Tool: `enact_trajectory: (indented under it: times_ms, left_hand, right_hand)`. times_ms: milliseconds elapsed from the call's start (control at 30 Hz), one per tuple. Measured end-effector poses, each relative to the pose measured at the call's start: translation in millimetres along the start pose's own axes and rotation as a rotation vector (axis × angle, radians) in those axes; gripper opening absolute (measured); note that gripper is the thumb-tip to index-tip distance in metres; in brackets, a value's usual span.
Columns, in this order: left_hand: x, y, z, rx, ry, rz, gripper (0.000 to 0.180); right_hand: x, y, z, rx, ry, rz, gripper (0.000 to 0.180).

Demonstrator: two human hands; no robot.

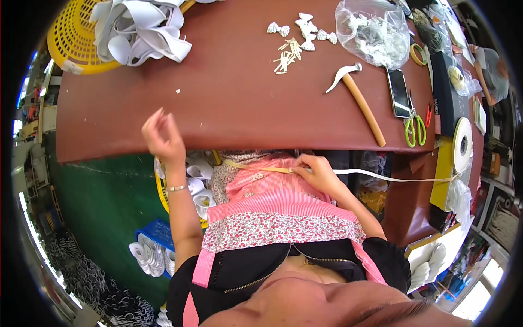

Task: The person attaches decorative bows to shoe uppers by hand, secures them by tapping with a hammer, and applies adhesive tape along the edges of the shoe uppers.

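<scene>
Below the counter's point(234, 103) near edge, one narrow white band point(348, 171) is held across the lap of a pink apron point(261, 191), between finger and thumb of the right hand point(311, 170). To the right, the band runs toward one white roll point(461, 163) beside the counter's right edge; a yellowish stretch shows left of the pinch, and whether it is the same piece cannot be told. The left hand point(164, 137) is raised over the near edge, toward the left corner, its fingers loosely curled and apart, with nothing seen in them.

The step in hand is judged to be the handling of a length of band off the roll. A sure pinch by the right hand, and a free path for the band past the near edge, seem called for next.

Near the right edge, one hammer point(360, 103), one phone point(399, 92) and one pair of green-handled scissors point(420, 131) are counted. Toward the far edge, one clear bag point(373, 32) of white pieces is seen beside four or five bows point(327, 36), their overlap preventing a firm count. Small pale sticks point(287, 56) are heaped too thickly to be numbered. At the far left corner, white strips point(144, 30) are piled, likewise uncounted, in one yellow basket point(68, 41).
</scene>
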State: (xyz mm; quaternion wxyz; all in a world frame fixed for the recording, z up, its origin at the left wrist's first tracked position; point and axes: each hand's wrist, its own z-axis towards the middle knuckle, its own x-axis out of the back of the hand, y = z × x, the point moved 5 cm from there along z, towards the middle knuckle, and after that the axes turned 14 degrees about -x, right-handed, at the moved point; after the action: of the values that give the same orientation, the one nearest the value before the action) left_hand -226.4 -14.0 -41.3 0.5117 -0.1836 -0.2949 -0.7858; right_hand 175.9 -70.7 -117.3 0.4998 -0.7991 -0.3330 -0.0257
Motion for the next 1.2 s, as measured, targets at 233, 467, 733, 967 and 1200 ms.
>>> enact_trajectory:
  times_ms: [233,467,733,967,1200]
  left_hand:
    - [-124,-77,84,0.171,0.028,0.007,0.056]
    - [-64,27,131,0.222,0.157,-0.592,0.02]
    - [-41,53,81,-0.005,-0.594,0.035,0.02]
    - [-29,107,59,-0.248,-0.348,0.019,0.051]
    - [-88,158,60,0.287,-0.388,-1.159,0.046]
  right_hand:
    - [27,-16,-35,0.214,0.157,-0.122,0.015]
    - [114,-85,-1,0.412,0.541,-0.031,0.01]
    - [167,-113,188,0.138,0.738,-0.289,0.03]
    - [157,-121,170,0.076,0.452,-0.048,0.03]
    - [73,-126,82,-0.019,-0.354,0.475,0.025]
